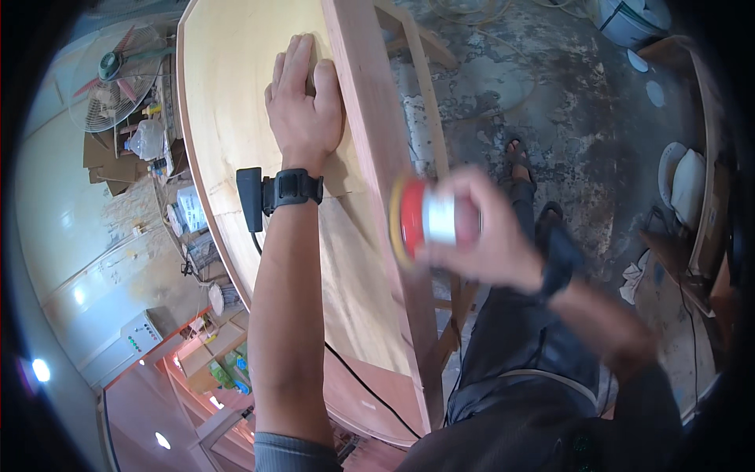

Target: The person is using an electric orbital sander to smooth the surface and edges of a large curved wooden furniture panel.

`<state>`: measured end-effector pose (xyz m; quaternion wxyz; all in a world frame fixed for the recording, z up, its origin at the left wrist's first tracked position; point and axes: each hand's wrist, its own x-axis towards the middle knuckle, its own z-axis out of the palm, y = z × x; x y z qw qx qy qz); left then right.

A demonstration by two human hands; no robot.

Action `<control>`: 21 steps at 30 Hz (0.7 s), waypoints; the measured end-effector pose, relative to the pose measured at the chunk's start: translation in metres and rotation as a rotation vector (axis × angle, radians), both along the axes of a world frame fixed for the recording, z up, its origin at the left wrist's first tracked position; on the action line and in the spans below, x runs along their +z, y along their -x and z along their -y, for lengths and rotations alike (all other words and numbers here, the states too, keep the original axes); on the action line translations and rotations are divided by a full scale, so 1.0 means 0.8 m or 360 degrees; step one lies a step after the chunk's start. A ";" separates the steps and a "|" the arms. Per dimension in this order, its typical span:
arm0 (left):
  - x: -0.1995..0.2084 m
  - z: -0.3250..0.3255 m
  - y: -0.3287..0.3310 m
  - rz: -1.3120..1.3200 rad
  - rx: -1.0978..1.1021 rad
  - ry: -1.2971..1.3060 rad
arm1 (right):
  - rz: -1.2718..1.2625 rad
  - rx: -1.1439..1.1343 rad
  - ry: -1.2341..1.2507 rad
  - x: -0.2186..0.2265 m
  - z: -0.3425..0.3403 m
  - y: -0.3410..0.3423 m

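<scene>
My left hand [305, 110] lies flat on a pale wooden panel [224, 94], fingers stretched out, near a thick wooden rail [366, 102] along its right edge. My right hand [503, 244] is wrapped round a red, can-shaped thing [411, 216] with a white band and a wider yellowish disc at its left end. Motion blurs this hand and what it grips, so the exact kind does not show. The disc end faces the outer side of the rail; whether they touch I cannot tell.
Wooden legs [425, 86] stand right of the panel over a stained floor [566, 94]. A black cable [362, 383] runs from my left wristband [292, 188] across the panel. At left are a fan [110, 67] and cardboard [110, 161]. A bucket [629, 20] sits far right.
</scene>
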<state>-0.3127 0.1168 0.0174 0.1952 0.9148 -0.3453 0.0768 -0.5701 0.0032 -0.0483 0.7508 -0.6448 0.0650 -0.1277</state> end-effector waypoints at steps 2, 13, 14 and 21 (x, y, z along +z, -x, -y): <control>-0.003 0.002 0.005 0.0041 0.0063 -0.0045 | -0.0174 0.0078 -0.0120 0.016 -0.039 0.085; -0.006 0.010 -0.002 0.0054 -0.0047 0.0041 | -0.0279 0.0088 -0.0220 0.015 0.043 -0.053; -0.003 0.016 -0.001 -0.0011 -0.0067 0.0122 | -0.0272 0.0086 -0.0236 0.013 0.041 -0.049; 0.014 -0.003 0.036 -0.0040 0.0100 -0.0027 | -0.0017 0.0012 -0.0076 0.030 -0.064 0.133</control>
